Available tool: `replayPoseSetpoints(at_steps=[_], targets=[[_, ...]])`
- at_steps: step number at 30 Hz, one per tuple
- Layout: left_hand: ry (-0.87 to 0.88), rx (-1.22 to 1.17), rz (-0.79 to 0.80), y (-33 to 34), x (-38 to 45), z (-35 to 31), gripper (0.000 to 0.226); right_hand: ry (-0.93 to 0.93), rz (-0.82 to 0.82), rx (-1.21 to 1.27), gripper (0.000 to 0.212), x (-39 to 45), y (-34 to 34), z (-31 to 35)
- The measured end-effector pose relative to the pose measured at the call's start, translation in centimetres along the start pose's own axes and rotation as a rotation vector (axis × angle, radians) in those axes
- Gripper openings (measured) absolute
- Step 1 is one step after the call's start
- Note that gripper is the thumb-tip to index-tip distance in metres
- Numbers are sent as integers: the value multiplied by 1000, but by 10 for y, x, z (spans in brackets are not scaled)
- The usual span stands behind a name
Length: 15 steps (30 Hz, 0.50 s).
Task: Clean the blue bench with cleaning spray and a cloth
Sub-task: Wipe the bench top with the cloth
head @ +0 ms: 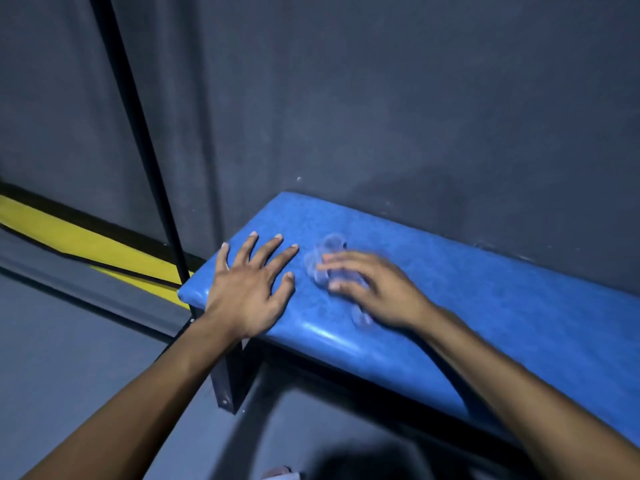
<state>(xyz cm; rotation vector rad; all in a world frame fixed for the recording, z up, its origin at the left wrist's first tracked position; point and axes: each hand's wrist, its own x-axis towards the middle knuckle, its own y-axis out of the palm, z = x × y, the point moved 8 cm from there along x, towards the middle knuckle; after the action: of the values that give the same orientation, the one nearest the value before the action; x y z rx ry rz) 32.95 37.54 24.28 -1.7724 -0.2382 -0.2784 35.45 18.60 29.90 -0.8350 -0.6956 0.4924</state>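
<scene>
The left hand lay flat on the blue bench, fingers spread wide and holding nothing, placed at the bench's end, probably to brace the body. Just to its right, the right hand was blurred by motion; its fingers were curled over a pale, translucent thing, pressed against the seat; whether this was the cloth could not be told, though the pose suggested wiping. No spray bottle was in view. Beyond both hands stood a dark grey wall, touching the bench's far edge. Left of the left hand, a black pole rose from the floor beside a yellow strip. Nothing lay on the seat to the right of the right hand, so that stretch appeared unobstructed
</scene>
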Motion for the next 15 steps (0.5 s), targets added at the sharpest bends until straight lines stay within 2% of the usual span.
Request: replayPoseSetpoints(at_steps=[3, 5, 7, 10, 12, 15], targets=[[-12, 7, 4, 1, 0, -1, 63, -113, 151, 53, 29, -82, -12, 32], [-23, 13, 8, 2, 0, -2, 63, -134, 192, 71, 27, -90, -20, 27], [-23, 19, 19, 2, 0, -2, 63, -104, 130, 28, 25, -54, -27, 3], [-17, 8, 22, 1, 1, 0, 63, 46, -57, -107, 21, 34, -38, -68], [-16, 5, 23, 1, 0, 0, 63, 114, -105, -180, 23, 74, -31, -101], [-10, 16, 23, 1, 1, -2, 64, 75, -90, -133, 17, 78, -11, -84]])
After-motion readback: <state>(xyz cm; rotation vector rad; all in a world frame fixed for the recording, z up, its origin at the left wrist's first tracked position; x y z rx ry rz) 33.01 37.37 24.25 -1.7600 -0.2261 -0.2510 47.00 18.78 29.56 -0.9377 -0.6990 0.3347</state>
